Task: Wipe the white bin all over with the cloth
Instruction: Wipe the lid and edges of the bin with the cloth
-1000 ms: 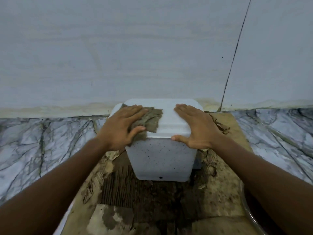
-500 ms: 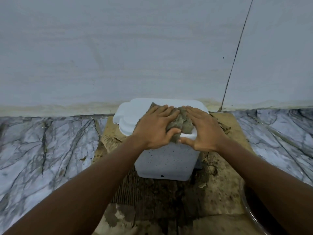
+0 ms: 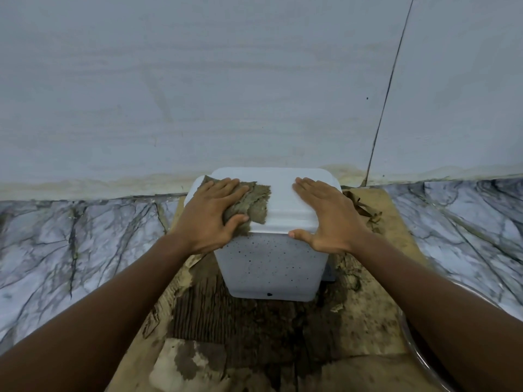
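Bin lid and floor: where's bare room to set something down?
Free: lid strip between cloth and right hand; marble floor either side of the cardboard. Crowded: lid's left under left hand and cloth, right edge under right hand.

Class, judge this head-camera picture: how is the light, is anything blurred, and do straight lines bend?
Head view: dim, even, bluish light, no glare or hard shadows; the cloth and left hand on the white bin look sharp; the wide lens bows the wall's stained foot.
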`<state>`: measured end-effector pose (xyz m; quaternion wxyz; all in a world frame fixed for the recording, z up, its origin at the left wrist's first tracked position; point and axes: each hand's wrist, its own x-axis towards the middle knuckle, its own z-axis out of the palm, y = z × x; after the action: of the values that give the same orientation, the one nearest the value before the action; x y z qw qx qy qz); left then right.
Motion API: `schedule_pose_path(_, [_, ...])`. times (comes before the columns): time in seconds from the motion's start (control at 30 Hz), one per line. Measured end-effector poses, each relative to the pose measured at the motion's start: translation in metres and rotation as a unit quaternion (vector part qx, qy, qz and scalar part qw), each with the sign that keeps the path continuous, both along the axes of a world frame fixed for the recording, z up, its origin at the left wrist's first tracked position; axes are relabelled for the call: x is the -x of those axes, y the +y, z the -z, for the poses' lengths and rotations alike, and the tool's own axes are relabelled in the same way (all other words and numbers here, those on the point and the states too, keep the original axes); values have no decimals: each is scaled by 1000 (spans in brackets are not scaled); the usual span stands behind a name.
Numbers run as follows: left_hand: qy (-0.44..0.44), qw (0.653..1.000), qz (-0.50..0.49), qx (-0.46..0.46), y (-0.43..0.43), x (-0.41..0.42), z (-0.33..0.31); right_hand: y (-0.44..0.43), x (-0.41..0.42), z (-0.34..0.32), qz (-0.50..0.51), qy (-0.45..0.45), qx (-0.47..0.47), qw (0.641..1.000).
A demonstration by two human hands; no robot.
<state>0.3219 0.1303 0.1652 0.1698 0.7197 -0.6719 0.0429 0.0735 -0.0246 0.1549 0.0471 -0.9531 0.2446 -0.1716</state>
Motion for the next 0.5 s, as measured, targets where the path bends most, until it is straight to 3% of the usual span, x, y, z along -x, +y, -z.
schedule_pose_path(0.13, [-45, 999, 2, -17, -25, 39, -4, 0, -1, 2, -2, -26, -13, 1000])
schedule_pose_path(0.3, [-74, 997, 12, -37, -44, 69, -2, -2, 4, -14, -26, -99, -205, 973])
schedule_pose_path(0.5, [-44, 998, 17, -49, -34, 56, -6, 6, 1, -12, -16, -58, -126, 990])
